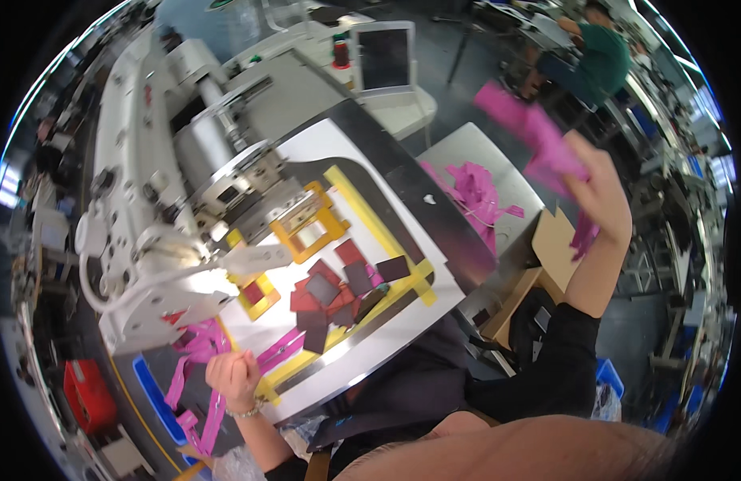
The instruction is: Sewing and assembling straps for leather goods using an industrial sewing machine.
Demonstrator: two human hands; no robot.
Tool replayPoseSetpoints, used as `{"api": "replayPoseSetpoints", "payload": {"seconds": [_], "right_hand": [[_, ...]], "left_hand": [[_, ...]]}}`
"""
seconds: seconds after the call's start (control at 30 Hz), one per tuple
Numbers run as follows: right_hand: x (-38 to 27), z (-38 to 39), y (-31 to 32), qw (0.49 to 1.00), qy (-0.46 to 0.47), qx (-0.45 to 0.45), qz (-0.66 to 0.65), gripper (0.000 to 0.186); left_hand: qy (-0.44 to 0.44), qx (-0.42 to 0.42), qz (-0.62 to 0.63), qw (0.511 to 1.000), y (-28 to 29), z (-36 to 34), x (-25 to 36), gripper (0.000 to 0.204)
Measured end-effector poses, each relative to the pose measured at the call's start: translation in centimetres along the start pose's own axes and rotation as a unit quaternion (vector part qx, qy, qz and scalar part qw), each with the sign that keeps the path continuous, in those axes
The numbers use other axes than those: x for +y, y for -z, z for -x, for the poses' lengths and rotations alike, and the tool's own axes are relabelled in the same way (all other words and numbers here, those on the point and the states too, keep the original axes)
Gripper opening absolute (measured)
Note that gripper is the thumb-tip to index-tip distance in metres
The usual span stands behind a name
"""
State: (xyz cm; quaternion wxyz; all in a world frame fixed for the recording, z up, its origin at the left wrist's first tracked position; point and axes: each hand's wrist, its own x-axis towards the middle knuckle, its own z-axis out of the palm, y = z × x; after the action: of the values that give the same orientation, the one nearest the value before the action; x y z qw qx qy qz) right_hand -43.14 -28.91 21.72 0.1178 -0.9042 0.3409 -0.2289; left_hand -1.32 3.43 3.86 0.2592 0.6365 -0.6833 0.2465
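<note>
My left hand (232,378) is closed in a fist at the near left corner of the sewing machine's white work plate (386,341). It grips a pink zipper tape (281,349) that runs onto the plate. Raised at the far right, my right hand (599,183) is closed on a pink strip (539,140), blurred by motion; more pink hangs beside its wrist. Dark red and grey-brown fabric patches (326,289) lie heaped on the plate. Behind them is a yellow clamp frame (310,224) under the machine head (234,176).
More pink tapes (473,192) lie bundled on a pale stool to the right, above an open cardboard box (519,305). Pink strips (202,345) hang at the left over a blue bin (155,397). A red bin (90,394) stands farther left. Another person (603,60) sits at the far right.
</note>
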Motion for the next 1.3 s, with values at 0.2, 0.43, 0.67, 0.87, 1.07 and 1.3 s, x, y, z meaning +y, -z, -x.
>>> {"api": "replayPoseSetpoints", "payload": {"seconds": [0.2,0.43,0.67,0.87,1.07,1.3], "right_hand": [[-9.6,-3.5,-11.5,0.882,0.219,-0.409,-0.082,0.017],[-15.9,-4.8,-24.8,0.788,0.380,-0.461,-0.148,0.016],[-15.7,-3.7,-31.0,0.842,0.407,-0.241,-0.259,0.037],[-15.7,-3.6,-30.2,0.855,0.350,-0.295,-0.245,0.051],[-15.4,-3.4,-30.2,0.848,0.389,-0.238,-0.269,0.029],[-15.6,-4.2,-29.7,0.839,0.263,-0.309,-0.362,0.013]], "left_hand": [[0.087,-0.031,0.123,0.988,-0.6,-1.5,2.4,0.020],[0.283,-0.059,0.258,0.922,-0.4,-0.8,1.7,0.017],[0.303,-0.120,0.238,0.915,-0.1,-0.7,0.3,0.019],[0.248,-0.200,0.218,0.922,-1.2,-1.8,-1.0,0.015],[0.220,-0.226,0.222,0.923,-2.7,-2.1,-1.4,0.014],[0.231,-0.260,0.289,0.892,-3.2,-1.0,-1.7,0.010]]}}
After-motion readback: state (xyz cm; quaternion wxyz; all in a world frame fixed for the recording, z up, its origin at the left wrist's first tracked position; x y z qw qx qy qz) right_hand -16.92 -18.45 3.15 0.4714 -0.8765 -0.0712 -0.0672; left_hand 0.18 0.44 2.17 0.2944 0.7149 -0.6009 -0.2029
